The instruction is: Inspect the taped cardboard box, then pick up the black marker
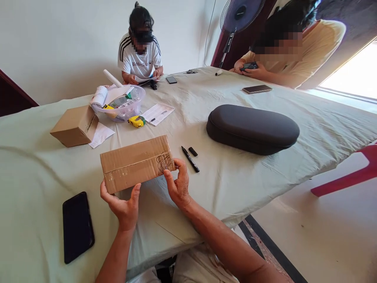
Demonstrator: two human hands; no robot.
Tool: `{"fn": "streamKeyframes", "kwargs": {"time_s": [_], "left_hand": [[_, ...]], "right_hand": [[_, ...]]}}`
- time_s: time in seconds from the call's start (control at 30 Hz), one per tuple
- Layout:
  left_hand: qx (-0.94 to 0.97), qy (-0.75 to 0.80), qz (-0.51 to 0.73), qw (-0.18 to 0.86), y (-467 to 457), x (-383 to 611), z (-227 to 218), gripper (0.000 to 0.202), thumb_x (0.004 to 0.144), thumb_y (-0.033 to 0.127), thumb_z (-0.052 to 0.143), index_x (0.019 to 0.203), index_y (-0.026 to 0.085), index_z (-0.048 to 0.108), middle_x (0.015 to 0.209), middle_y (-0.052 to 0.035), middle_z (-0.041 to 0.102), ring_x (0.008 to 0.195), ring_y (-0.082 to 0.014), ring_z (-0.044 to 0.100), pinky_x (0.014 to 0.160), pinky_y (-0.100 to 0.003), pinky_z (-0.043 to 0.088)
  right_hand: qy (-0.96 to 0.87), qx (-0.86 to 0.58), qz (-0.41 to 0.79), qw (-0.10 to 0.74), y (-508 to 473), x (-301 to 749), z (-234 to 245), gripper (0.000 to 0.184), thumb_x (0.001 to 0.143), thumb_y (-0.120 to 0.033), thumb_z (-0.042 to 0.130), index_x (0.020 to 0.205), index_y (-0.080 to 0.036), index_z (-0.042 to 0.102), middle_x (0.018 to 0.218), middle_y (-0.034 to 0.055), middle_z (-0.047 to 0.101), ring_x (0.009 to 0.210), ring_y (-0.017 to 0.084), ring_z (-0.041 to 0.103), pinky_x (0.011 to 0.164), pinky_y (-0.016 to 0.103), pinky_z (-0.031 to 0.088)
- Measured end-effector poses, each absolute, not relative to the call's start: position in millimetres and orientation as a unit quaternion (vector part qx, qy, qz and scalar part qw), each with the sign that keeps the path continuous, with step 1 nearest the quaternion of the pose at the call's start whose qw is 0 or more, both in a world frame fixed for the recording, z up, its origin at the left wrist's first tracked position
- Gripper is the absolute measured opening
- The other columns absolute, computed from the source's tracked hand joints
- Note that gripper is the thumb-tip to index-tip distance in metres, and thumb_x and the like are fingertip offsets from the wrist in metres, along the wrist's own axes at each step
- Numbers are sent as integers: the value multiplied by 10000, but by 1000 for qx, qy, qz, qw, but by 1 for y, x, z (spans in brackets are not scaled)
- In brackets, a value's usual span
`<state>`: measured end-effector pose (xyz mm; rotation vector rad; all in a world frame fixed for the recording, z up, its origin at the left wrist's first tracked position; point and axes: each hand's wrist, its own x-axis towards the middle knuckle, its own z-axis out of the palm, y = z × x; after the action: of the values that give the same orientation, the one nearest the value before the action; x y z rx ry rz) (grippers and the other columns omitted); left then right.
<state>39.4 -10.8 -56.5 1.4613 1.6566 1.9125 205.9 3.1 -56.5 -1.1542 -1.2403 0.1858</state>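
Note:
Between both hands I hold a brown cardboard box [132, 163], raised a little at an angle over the table. Black scribbled loops mark its right end, and clear tape runs along its seam. My left hand [125, 204] grips the lower left corner, thumb along the near edge and fingers partly hidden beneath. My right hand [178, 182] pinches the right end, with the thumb by the scribble. Just right of the box lie a black marker [190, 159] without its cap and the loose black cap [193, 151].
A dark phone [78, 228] lies at left. Beyond the box are another cardboard box [75, 125], a basket [141, 100] of items, a yellow tape measure [137, 121] and a written sheet [163, 112]. A dark case [253, 127] rests at right. Two people sit across the table.

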Motion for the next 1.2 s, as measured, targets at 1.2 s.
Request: {"fn": "streamKeyframes", "kwargs": {"time_s": [1.2], "left_hand": [[494,523,687,104,3,13,-50,531,798,524,674,1169,185,504,968,-27,560,906,-183,573,910,-363,475]], "right_hand": [[-539,-419,207,701,5,213,-48,241,899,-426,613,1023,-229,550,769,-22,514,677,137,489,643,292,446]]}}
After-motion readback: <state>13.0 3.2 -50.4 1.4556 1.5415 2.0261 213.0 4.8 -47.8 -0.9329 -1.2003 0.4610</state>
